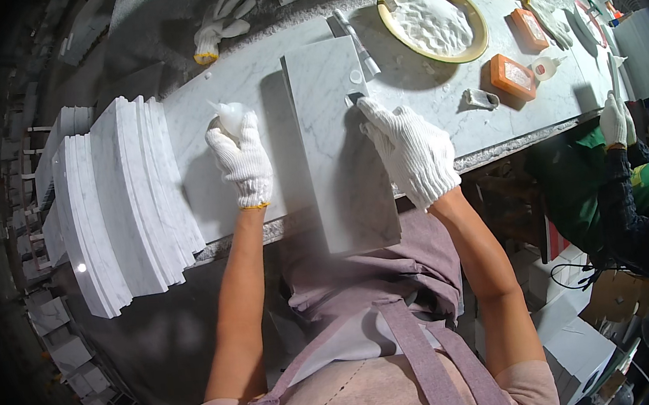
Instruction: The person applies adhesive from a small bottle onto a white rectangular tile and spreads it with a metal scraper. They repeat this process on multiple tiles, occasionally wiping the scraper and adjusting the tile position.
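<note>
My left hand (244, 159), in a white knit glove, is closed round a small white squeeze bottle (232, 118) with a thin nozzle pointing up and to the left. In front of me lies a long grey-veined marble slab (335, 154), its near end reaching past the table edge toward my apron. My right hand (411, 147), gloved too, rests by the slab's right edge with its fingers drawn together. At its fingertips, a small dark piece shows on the slab; what it is I cannot make out. A round, wet-looking spot sits just above it.
Marble slabs (125, 198) stand in a row at left. Beyond are a loose glove (222, 26), a tube-like tool (357, 42) and a yellow-rimmed basin (475, 10) of white powder. Orange boxes (512, 77) and another bottle (544, 67) lie right, near a co-worker's gloved hand (614, 121).
</note>
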The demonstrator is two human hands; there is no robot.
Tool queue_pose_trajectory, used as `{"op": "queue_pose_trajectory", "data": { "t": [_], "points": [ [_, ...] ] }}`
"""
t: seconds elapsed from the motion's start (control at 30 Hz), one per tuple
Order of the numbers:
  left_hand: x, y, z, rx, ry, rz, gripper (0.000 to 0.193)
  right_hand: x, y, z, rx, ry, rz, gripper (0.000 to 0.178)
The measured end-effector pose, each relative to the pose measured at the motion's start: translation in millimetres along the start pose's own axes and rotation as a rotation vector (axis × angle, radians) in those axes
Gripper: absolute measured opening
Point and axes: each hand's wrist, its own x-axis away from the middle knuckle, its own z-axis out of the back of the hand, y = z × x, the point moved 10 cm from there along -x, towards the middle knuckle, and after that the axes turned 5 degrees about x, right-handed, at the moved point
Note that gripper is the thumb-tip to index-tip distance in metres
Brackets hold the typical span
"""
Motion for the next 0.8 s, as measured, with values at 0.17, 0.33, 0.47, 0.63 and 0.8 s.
{"op": "queue_pose_trajectory", "data": {
  "t": [0.17,0.33,0.47,0.63,0.8],
  "points": [
    [0.5,-4.4,0.3,0.002,0.005,0.039,0.047,18.1,-1.9,0.3,0.074,-0.029,0.028,0.038],
    [0.2,-6.4,0.4,0.003,-0.014,0.049,0.046,8.2,0.6,5.3,-0.017,0.008,-0.023,0.037],
    [0.2,-3.8,0.7,0.023,-0.003,0.018,0.048,-3.7,-12.7,7.9,0.058,0.019,0.059,0.035],
    [-0.4,-8.5,0.0,0.023,-0.011,0.041,0.049,12.7,-9.3,1.7,0.114,-0.119,0.073,0.036],
    [0.4,-4.8,2.1,-0.017,0.009,0.018,0.046,2.3,-0.4,8.2,-0.004,-0.032,-0.003,0.036]
  ]
}}
